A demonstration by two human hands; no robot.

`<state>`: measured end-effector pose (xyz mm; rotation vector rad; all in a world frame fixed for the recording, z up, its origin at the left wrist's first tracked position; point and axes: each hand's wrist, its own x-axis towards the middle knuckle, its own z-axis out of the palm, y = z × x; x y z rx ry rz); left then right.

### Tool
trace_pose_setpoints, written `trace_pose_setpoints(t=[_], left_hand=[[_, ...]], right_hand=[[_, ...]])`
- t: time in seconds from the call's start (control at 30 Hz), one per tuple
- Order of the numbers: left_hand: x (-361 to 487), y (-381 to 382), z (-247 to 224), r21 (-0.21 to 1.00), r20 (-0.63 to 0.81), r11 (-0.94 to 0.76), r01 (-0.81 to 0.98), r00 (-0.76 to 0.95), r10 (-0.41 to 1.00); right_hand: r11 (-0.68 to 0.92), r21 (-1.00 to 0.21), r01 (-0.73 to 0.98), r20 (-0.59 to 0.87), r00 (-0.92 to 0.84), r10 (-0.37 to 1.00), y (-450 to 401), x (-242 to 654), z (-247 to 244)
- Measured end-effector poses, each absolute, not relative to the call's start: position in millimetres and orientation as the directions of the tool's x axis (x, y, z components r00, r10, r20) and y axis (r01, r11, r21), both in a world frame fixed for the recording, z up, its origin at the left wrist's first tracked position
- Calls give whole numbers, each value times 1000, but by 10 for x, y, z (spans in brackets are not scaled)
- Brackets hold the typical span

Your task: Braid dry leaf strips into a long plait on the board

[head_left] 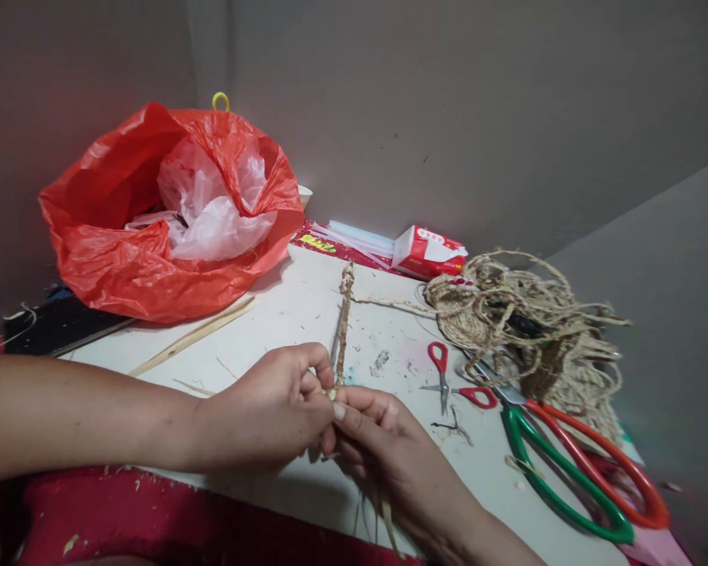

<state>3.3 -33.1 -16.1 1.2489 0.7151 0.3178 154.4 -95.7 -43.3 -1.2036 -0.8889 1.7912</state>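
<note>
Near the table's front edge my left hand (pixel 283 405) and my right hand (pixel 383 440) meet, fingertips pinched together. Both grip the near end of a thin, brown, knobbly straw cord (pixel 343 330), which runs away from me over the table. From its far end a thinner twisted strand (pixel 395 303) leads right to a tangled heap of straw rope (pixel 507 322). Loose straw strands (pixel 388 523) hang below my right hand. The exact spot between my fingertips is mostly hidden.
Small red-handled scissors (pixel 441 377) and large shears with green and red handles (pixel 566 464) lie at right. A red plastic bag (pixel 94 196) holding white plastic stands at left, near flat straw strips (pixel 194 336). A tissue pack (pixel 428 251) sits by the grey wall.
</note>
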Motion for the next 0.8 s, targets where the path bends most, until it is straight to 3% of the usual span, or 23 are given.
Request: trace_pose_setpoints(t=[0.13, 0.27, 0.37, 0.5, 0.67, 0.8], left_hand=[[13, -340, -172, 962, -265, 224, 157, 742, 616], [-6, -335, -174, 963, -160, -64, 262, 745, 647], [-18, -342, -173, 874, -70, -324, 363, 753, 654], [-23, -382, -218, 721, -68, -527, 450, 803, 592], [-55, -400, -210, 616, 12, -688, 384, 869, 495], [-60, -239, -17, 625, 156, -675, 393, 784, 601]], right_hand=[[-447, -851, -276, -381, -262, 887, -970, 1530, -394], [-412, -873, -261, -377, -175, 910, -1004, 1488, -428], [-372, -894, -249, -363, -82, 928, -1039, 1445, -487], [-334, -906, -262, -353, 27, 935, -1065, 1415, -548], [-352, -898, -265, -384, 76, 920, -1027, 1448, -534], [-375, -873, -313, -396, 6, 918, -989, 1476, -457]])
